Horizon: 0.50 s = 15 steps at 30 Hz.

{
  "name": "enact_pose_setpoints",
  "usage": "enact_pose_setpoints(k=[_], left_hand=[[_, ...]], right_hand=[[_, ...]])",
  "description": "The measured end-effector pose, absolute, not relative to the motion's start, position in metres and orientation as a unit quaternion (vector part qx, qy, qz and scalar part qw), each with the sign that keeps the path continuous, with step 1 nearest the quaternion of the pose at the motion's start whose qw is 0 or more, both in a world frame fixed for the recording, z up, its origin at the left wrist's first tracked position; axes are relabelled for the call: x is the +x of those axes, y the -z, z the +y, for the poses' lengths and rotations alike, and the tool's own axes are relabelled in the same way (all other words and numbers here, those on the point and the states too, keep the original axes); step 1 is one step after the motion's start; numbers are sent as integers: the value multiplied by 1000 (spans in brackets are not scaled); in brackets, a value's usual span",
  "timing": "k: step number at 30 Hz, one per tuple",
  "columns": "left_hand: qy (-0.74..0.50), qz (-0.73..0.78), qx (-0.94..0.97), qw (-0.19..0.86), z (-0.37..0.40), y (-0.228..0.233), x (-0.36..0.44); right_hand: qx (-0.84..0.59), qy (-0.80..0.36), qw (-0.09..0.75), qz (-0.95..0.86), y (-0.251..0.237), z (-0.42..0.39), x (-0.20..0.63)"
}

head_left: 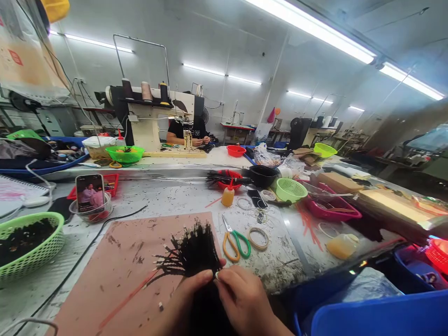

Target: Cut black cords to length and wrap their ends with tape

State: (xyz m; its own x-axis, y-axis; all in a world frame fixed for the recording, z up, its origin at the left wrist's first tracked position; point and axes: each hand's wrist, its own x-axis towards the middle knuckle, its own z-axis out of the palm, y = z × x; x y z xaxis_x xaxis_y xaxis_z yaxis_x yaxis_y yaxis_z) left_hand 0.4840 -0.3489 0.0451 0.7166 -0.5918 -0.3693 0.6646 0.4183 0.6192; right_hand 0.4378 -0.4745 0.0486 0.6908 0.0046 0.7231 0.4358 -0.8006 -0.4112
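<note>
Black strips (196, 249) bunched in 2 hands: light, limp, easy to scatter

Black strips are fanning out over the pink mat (119, 261) at the near edge of the table (168, 198), their pale-tipped ends pointing away from the person. The left hand (185, 291) is closing around the near end of the bundle, thumb and fingers curled on it, while the right hand (241, 298) is pinching at the same gathered end, fingertips touching the left thumb. The bundle is looking thin, light and floppy, the loose ends splaying unevenly, so the strips are likely slipping past each other unless squeezed firmly at the gathered root, where the best hold seems to be; a grip nearer the tips would probably let them spread. A single loose piece (160, 306) is lying on the mat just beside the left hand. Scissors (235, 242) with orange and green handles are resting near the mat's right edge, beside a rubber band (258, 238)
</note>
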Motion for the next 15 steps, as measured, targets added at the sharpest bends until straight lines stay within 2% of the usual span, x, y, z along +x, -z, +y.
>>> enact_pose_setpoints(k=[3,6,10,12,15], left_hand=[[390,57,395,830,-347,-38,486],[380,52,406,829,-343,-26,490],[341,35,409,846,-340,-20,495],[363,14,385,849,-342,-25,497],[394,36,350,849,-347,-37,497]], right_hand=[[-896,345,238,-144,-57,-473,438],[-908,284,241,-190,-66,-475,435],[-862,250,387,-211,-65,-482,433],[-833,243,471,-162,-58,-489,434],[-811,188,552,-53,-47,-500,440]])
